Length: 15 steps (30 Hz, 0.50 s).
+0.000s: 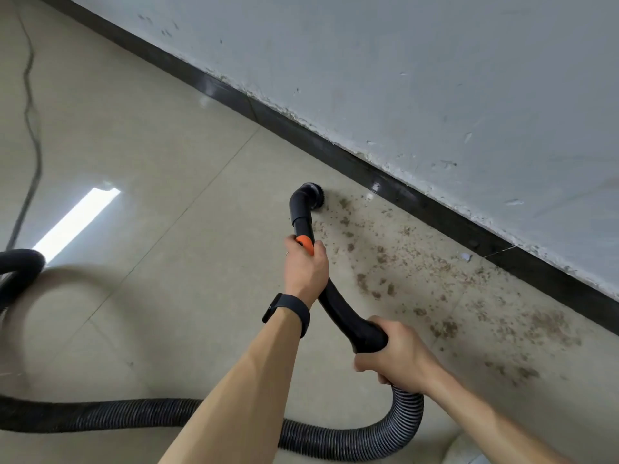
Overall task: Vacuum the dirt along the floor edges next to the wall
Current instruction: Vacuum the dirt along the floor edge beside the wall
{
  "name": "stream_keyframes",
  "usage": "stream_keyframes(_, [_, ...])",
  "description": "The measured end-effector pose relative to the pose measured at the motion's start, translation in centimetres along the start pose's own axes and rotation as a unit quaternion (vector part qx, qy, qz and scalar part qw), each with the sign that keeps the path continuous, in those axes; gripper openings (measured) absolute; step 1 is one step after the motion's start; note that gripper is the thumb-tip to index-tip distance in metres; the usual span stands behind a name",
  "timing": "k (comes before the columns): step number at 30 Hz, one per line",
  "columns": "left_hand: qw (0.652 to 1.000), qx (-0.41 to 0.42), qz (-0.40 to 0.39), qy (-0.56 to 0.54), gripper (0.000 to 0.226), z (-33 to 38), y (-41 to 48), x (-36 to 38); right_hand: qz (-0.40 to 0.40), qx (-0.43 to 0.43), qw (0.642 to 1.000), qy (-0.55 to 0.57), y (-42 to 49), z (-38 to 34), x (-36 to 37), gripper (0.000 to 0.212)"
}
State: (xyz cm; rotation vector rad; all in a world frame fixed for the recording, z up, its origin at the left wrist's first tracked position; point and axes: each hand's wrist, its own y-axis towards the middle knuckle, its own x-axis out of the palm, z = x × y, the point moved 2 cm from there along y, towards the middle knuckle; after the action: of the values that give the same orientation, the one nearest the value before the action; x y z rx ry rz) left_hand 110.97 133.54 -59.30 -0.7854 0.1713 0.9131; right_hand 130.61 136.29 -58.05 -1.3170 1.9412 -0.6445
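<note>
A black vacuum wand [335, 303] runs from my hands toward the wall, ending in a round brush nozzle [313, 195] pressed on the tiled floor beside the black skirting [435, 209]. My left hand [304, 266] grips the wand at its orange collar [305, 242]. My right hand [398, 356] grips the wand's lower end where the ribbed hose [335, 440] joins. Brown dirt [445, 272] lies scattered along the floor edge to the right of the nozzle.
The ribbed hose loops left across the floor to a dark curved part [20, 262] at the left edge. A thin cable [31, 128] trails over the tiles at far left. The scuffed pale wall [435, 78] rises above the skirting.
</note>
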Motion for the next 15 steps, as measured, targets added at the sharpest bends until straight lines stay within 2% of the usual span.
stream_keyframes(6, [0.995,0.078,0.008,0.066,0.017,0.6,0.0,1.5,0.014,0.008,1.0,0.016,-0.4,0.8,-0.8,0.025])
stream_keyframes(9, [0.996,0.054,-0.033,0.06,0.012,1.0,-0.1,2.7,0.023,0.017,0.999,0.031,-0.7,1.4,-1.1,0.024])
stream_keyframes(12, [0.998,0.022,-0.042,0.035,0.023,1.4,-0.1,3.4,0.028,0.02,0.999,0.039,-0.8,1.7,-1.6,0.023])
stream_keyframes(15, [0.997,0.056,-0.035,0.047,0.018,1.9,-0.4,3.9,0.031,0.023,0.998,0.042,-0.8,1.9,-2.1,0.023])
